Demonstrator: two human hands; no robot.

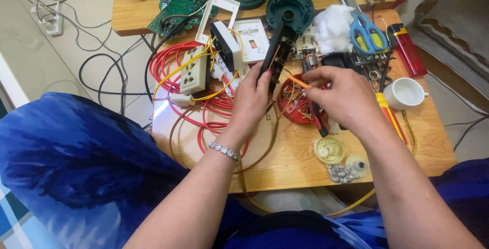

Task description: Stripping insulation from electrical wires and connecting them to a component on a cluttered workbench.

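The left hand [250, 97] is gripping a long black device housing [275, 55], keeping it tilted over the wooden surface [290, 162]. The right hand [340, 95] is pinching a thin orange wire [297, 81] just beside the housing. Below both hands a red dish of small parts [297, 110] is lying. Red cable coils [214, 109] are lying at left, blue-handled scissors [368, 32] far right.

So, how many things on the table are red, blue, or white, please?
Red: 3, the lighter, the wire coil, the small dish
Blue: 1, the scissors
White: 2, the cup, the cotton wad
Total: 6
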